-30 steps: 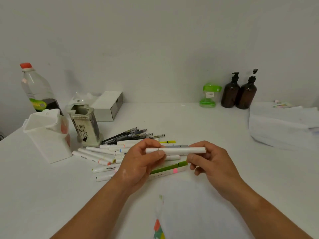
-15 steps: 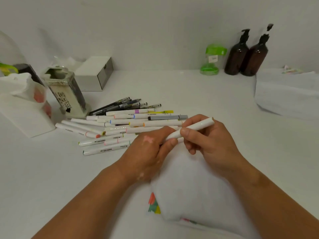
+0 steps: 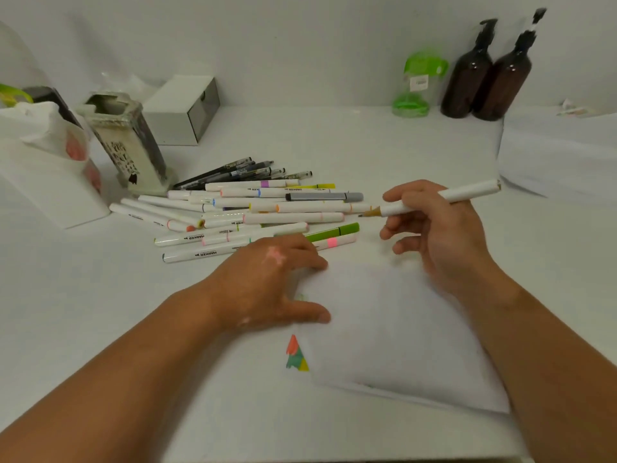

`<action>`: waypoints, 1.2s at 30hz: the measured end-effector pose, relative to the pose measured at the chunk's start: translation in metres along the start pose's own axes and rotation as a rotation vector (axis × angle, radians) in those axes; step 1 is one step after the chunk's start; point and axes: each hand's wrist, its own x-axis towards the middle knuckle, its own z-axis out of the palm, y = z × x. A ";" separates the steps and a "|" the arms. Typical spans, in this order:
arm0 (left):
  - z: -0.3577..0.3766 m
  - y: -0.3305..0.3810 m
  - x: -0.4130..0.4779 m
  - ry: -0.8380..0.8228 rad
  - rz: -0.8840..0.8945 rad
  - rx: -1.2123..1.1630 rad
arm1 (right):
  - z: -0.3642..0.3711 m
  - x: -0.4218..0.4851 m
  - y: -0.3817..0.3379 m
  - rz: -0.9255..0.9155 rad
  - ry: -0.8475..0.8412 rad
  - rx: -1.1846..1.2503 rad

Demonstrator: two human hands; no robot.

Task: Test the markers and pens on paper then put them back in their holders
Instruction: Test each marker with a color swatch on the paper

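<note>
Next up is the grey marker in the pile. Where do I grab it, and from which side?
I'd pinch the grey marker near its right cap end, coming from above and the right. It lies level atop the white markers, and that end sits nearest the pile's open edge. The left hand is free; the right hand holds an uncapped marker.

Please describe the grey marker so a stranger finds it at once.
Find the pile of markers on the white table. Near its far right side lies the grey marker, the only thick grey barrel; its neighbours are white.
</note>
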 end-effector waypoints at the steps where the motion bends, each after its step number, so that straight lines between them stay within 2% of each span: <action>1: 0.003 0.003 -0.001 0.011 -0.013 0.019 | -0.001 -0.001 -0.006 -0.003 -0.018 -0.029; 6: 0.018 0.017 -0.001 0.097 -0.076 0.070 | 0.016 -0.018 -0.016 0.017 -0.159 -0.163; 12: 0.015 0.009 -0.001 0.137 -0.117 0.005 | 0.040 -0.028 0.015 0.110 -0.114 -0.161; 15: 0.011 0.004 0.000 0.111 -0.159 0.024 | 0.038 -0.024 0.019 0.128 -0.162 -0.231; 21: 0.010 0.006 0.002 0.071 -0.162 0.008 | 0.045 -0.021 0.020 0.025 -0.204 -0.385; 36: 0.006 0.007 0.004 0.023 -0.224 -0.021 | 0.050 -0.025 0.024 -0.021 -0.222 -0.571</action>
